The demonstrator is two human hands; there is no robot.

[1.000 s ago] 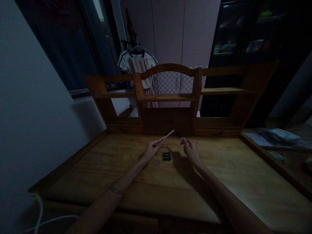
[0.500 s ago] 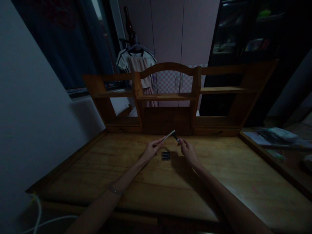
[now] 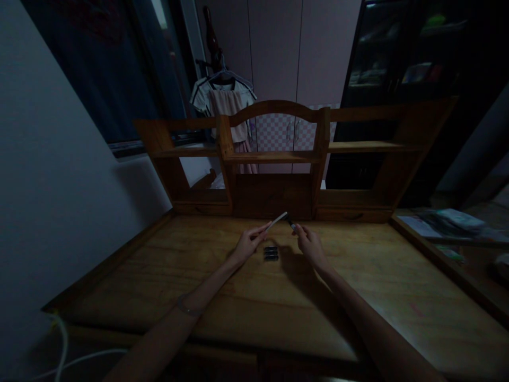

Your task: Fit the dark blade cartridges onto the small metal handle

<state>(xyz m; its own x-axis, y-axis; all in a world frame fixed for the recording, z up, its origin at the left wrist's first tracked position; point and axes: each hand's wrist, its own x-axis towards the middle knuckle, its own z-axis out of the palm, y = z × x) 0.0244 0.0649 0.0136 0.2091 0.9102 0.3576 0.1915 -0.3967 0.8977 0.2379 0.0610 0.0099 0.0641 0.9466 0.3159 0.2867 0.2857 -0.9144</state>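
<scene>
My left hand (image 3: 248, 244) is closed around the near end of a thin, pale, flat strip (image 3: 277, 219), which slants up and away to the right. In my right hand (image 3: 309, 243), fingers pinched together, is a small brush (image 3: 291, 224) with a dark head and a lighter band. Its head is at the far end of the strip; whether they touch I cannot tell. Below and between my hands, a few short dark bars (image 3: 271, 253) lie side by side on the wooden desk (image 3: 191, 276).
A wooden shelf unit (image 3: 274, 157) with small drawers stands along the desk's far edge. White wall (image 3: 59, 185) borders the left side. Papers and plastic-wrapped things (image 3: 457, 220) lie beyond the right edge. A white cable (image 3: 63, 345) hangs at the lower left.
My right hand has shifted slightly right, drawing the brush a little down along with it. My left hand and the strip are almost unmoved. The dark bars stay in place.
</scene>
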